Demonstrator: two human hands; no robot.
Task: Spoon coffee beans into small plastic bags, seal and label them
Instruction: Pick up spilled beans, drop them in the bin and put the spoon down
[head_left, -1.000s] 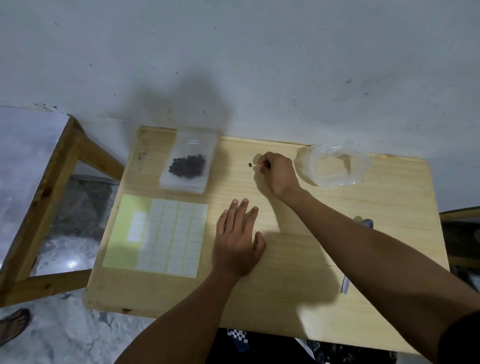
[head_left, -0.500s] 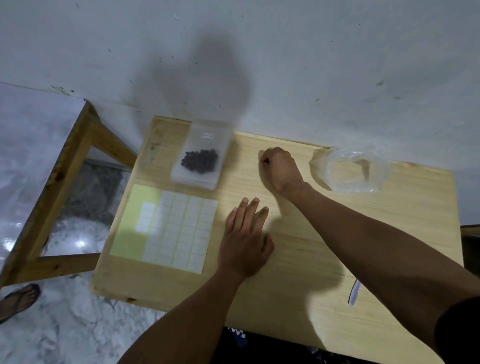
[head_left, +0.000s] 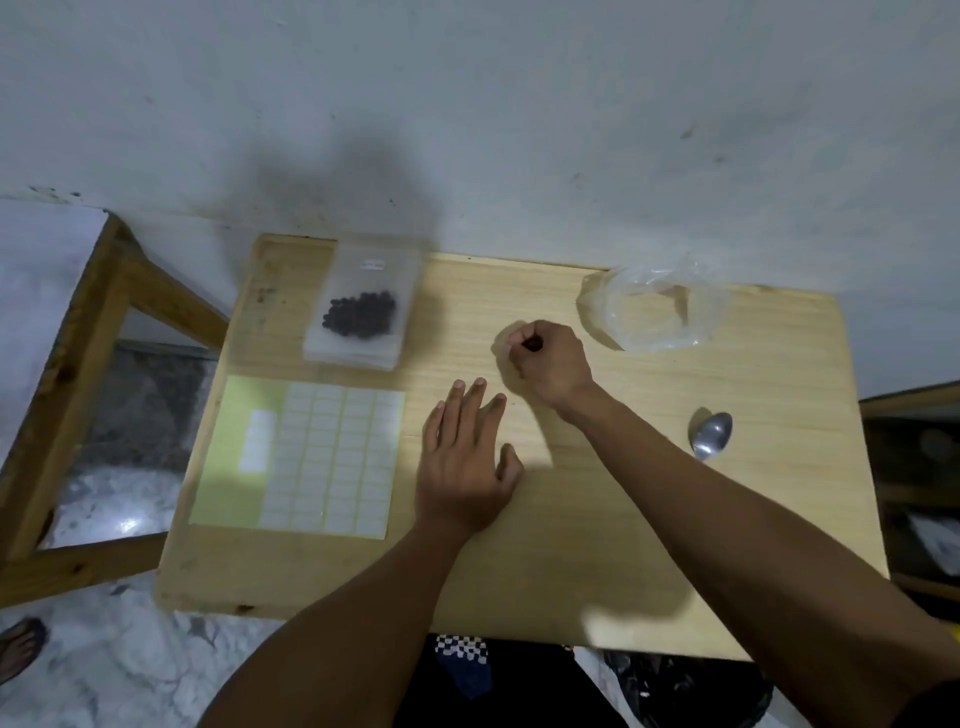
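While the bean bag (head_left: 361, 312) lies beyond both hands, left (head_left: 464, 462) flat; right (head_left: 550, 361) clenched.

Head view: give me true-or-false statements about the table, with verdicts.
1. The spoon lies right of the right hand. True.
2. The left hand holds the spoon. False: it rests flat on the table, fingers spread.
3. The bag of beans lies beyond the label sheet. True.
4. The crumpled clear bag is full of beans. False: it looks empty.
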